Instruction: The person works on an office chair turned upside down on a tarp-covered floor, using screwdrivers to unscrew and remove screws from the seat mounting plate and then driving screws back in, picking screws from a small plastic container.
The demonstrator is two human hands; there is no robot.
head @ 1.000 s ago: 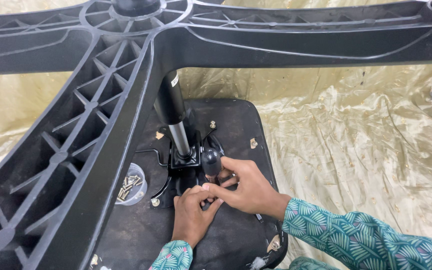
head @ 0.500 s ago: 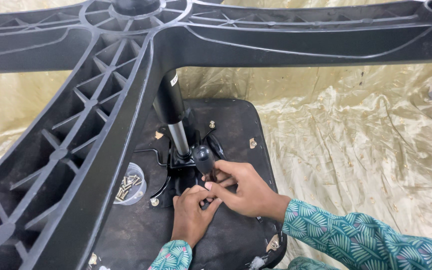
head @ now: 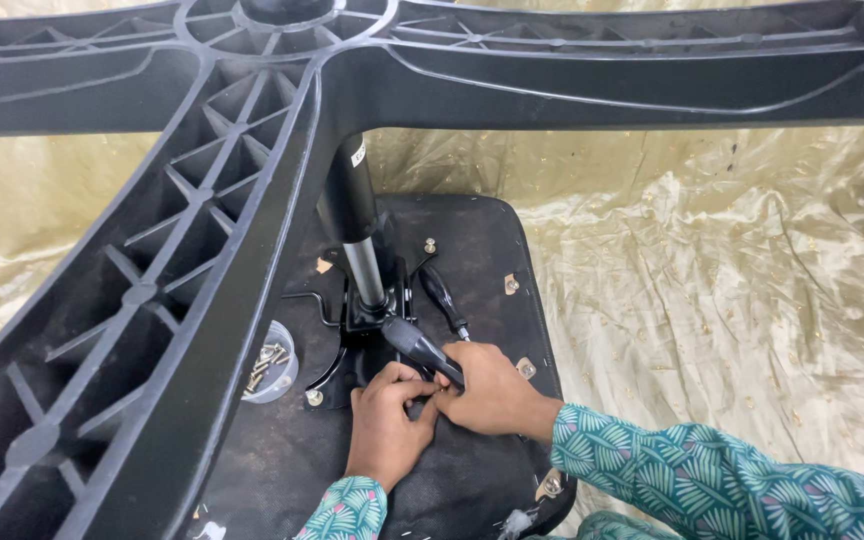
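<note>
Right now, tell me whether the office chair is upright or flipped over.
Flipped over. The seat underside faces up on the golden cloth, and the star base rises toward the camera.

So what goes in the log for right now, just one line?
left hand: steadies tip | right hand: grips screwdriver | on upturned chair seat

Your sleeves (head: 712, 480) are teal green, patterned with lighter green leaf shapes and small pink and white accents. The star-shaped chair base (head: 192, 250) before you is black plastic with a ribbed underside. The gas-lift cylinder (head: 352, 200) is black above and silver below. The seat underside (head: 472, 230) is black. The tool handle (head: 417, 345) you grip is dark grey-black. The crinkled cloth (head: 712, 300) underneath is shiny pale gold, dotted with tiny spots.
</note>
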